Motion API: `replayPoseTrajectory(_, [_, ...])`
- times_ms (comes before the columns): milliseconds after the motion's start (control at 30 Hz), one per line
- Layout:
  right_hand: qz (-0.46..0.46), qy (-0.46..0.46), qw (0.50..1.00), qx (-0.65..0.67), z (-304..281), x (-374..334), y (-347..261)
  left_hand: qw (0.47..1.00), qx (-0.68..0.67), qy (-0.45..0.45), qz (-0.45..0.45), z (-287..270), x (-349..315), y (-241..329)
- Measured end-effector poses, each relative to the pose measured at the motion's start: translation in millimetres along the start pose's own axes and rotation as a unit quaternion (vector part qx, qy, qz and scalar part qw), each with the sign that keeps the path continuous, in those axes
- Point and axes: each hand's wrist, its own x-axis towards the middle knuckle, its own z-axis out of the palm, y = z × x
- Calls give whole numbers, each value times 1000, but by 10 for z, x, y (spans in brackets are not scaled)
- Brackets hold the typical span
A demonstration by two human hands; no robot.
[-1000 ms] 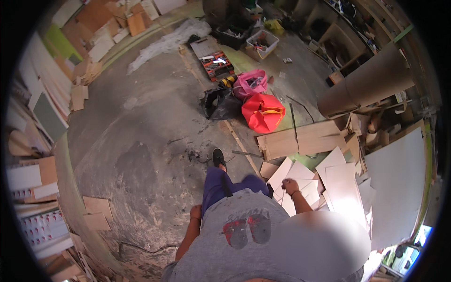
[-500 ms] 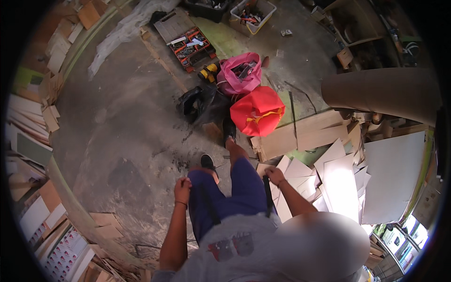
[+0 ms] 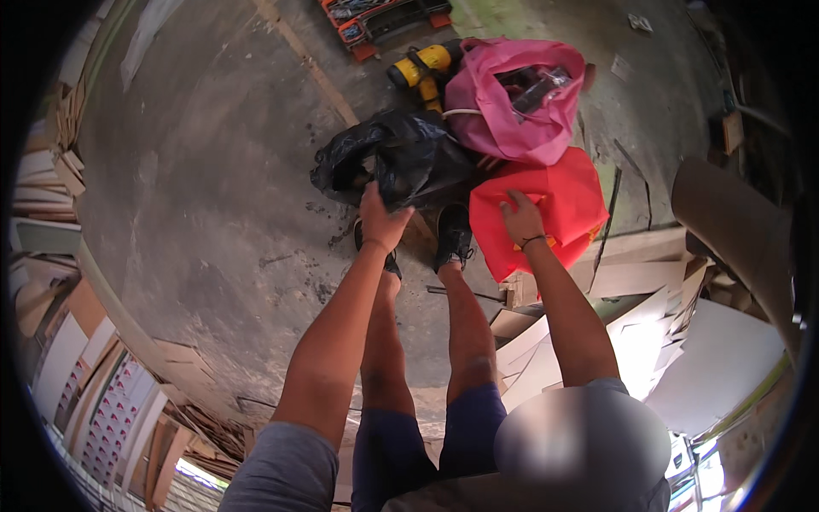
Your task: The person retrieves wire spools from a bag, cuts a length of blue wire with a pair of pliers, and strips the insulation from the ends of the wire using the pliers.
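While the left grip (image 3: 384, 220) is meeting the near edge of a black plastic bag (image 3: 426, 158), the right grip (image 3: 522, 222) is overlapping the left part of a red bag (image 3: 570, 200). Left grip: fingertips partly hidden; whether they are grasping the plastic cannot be told. Right grip: fingers curving over the red fabric; whether they are clenching it cannot be told. Pink bag (image 3: 479, 102), open-mouthed: sitting beyond the right grip, holding dark contents. Yellow-and-black tool (image 3: 428, 72): lying beyond the left grip, beside the pink bag. Orange-edged tool case (image 3: 363, 32): lying farther beyond. Black shoe (image 3: 452, 232): standing between both grips, on the concrete floor (image 3: 213, 171).
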Motion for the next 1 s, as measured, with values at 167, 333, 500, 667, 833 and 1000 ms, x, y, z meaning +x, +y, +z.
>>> replayPoseTrajectory(167, [-56, -329, 789, -515, -129, 180, 688, 984, 8, -176, -6, 455, 86, 510])
replayPoseTrajectory(333, [165, -144, 967, -129, -483, 158, 1275, 993, 42, -108, -11, 475, -279, 795])
replayPoseTrajectory(500, [225, 4, 958, 180, -826, 646, 668, 975, 61, -45, 209, 509, -711, 895])
replayPoseTrajectory(667, [128, 18, 920, 369, -811, 768, 583, 905, 101, -303, 280, 1013, -930, 1310])
replayPoseTrajectory(833, [74, -116, 987, -85, -571, 189, 885, 883, 205, -419, 59, 1471, -716, 994])
replayPoseTrajectory(1000, [-33, -155, 934, -321, -798, -515, 2013, 918, 170, -350, 76, 1433, -701, 684])
